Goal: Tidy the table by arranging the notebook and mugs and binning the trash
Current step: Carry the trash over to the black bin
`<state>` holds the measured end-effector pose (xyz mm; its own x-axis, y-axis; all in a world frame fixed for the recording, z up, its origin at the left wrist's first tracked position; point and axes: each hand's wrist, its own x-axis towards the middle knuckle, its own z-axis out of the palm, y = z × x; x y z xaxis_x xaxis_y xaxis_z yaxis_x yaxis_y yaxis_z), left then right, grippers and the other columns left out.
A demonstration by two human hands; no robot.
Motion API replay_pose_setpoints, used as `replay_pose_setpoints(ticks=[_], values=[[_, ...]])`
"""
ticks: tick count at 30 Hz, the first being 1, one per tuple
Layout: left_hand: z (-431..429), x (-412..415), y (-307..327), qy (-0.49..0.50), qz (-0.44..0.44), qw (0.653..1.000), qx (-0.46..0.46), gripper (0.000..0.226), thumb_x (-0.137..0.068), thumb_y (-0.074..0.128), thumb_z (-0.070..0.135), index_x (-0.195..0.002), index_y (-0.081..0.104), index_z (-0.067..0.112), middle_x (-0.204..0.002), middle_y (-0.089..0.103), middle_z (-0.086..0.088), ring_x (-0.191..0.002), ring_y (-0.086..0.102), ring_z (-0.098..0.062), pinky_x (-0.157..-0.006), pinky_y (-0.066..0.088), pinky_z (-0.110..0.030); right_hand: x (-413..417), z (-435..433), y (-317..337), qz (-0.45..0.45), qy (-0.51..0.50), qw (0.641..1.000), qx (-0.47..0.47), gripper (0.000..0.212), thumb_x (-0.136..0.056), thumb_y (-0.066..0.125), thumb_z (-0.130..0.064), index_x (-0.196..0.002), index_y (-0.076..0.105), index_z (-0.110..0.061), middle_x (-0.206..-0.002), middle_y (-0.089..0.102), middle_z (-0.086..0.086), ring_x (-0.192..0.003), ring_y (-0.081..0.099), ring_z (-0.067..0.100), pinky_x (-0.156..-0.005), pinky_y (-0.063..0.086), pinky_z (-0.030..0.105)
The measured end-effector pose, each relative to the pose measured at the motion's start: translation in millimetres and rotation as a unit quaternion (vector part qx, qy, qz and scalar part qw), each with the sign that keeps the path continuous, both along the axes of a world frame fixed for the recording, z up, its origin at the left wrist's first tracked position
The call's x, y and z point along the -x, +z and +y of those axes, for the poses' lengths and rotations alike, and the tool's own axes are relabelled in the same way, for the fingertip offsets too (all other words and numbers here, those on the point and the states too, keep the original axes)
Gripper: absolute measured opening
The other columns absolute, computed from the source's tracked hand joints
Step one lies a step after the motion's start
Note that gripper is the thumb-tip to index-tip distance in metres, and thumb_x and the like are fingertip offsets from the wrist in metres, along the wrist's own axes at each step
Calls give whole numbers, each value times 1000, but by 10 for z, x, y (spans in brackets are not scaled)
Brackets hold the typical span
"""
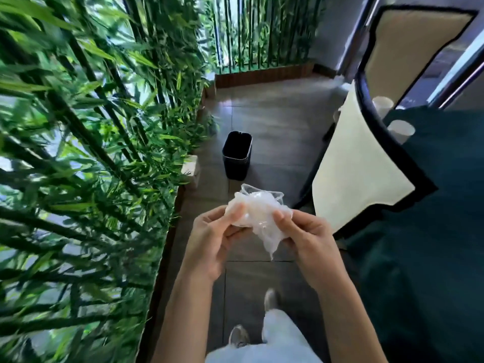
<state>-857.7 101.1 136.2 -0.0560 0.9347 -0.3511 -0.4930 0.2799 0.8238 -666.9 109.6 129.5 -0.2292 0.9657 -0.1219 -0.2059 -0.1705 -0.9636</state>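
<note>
A crumpled wad of clear plastic trash (258, 212) hangs in front of me over the tiled floor. My left hand (213, 238) pinches its left side and my right hand (307, 238) grips its right side. A black bin (237, 155), open at the top, stands on the floor beyond the hands. Two white mugs, the nearer mug (400, 130) and the farther mug (383, 104), sit at the right on the dark green table (432, 179). No notebook is in sight.
Dense bamboo plants (78, 153) in a wooden planter line the left side. A cream chair back with black trim (358, 163) stands right of the bin, with a second chair (408, 48) behind. My feet (271, 301) are on the grey tiles.
</note>
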Motion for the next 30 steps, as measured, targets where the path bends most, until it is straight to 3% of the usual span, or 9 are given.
replay_pose_setpoints(ticks=[3,8,12,14,17,23,27,30], values=[[388,0,-75,3,6,1000,6,33,-71,86,34,-92,87,9,-94,84,-13,-85,81,-20,-85,65,-39,2,407,-73,9,2,1000,22,47,-88,78,-52,-103,83,-8,-94,78,24,-84,67,28,-76,52,39],[1238,-55,-132,14,9,1000,2,23,-78,78,26,-91,88,10,-91,85,-11,-83,81,-18,-75,67,-31,-41,1322,-142,20,3,999,34,38,-92,76,-43,-103,84,-8,-92,73,35,-83,61,33,-76,44,49],[1932,-131,-115,29,21,999,9,23,-76,79,27,-91,88,11,-93,85,-11,-83,82,-18,-77,67,-31,-46,2078,-143,26,3,999,41,28,-96,74,-32,-101,84,-7,-97,70,43,-78,61,34,-71,47,43],[2296,-152,-123,46,29,998,17,23,-75,79,26,-90,88,12,-93,85,-11,-83,82,-18,-77,67,-31,-49,2478,-147,10,1,999,42,25,-95,73,-32,-98,85,-10,-88,77,31,-72,64,30,-64,51,35],[2823,-169,-134,70,20,997,32,26,-72,81,28,-91,87,11,-95,84,-12,-85,81,-19,-77,67,-31,-38,3072,-146,0,3,999,48,18,-96,73,-27,-98,86,-15,-90,83,15,-75,73,20,-66,58,27],[3530,-104,-370,88,-1,995,52,25,-78,77,24,-97,87,10,-101,84,-13,-87,81,-19,-75,65,-28,76,3885,-425,-46,-9,997,63,15,-98,73,-20,-92,86,-19,-90,84,7,-84,79,23,-78,62,39],[4089,32,-704,86,1,993,83,27,-76,84,26,-98,86,9,-99,83,-13,-86,80,-20,-77,65,-29,230,4540,-786,-102,-16,993,66,13,-98,74,-24,-92,85,-20,-87,84,-1,-78,78,10,-64,60,22],[4627,167,-1026,110,-17,985,132,18,-78,78,20,-89,86,8,-94,84,-14,-83,82,-20,-75,66,-30,382,5095,-1109,-125,-37,987,95,8,-95,77,-23,-95,84,-18,-89,84,-1,-81,78,11,-66,59,22]])
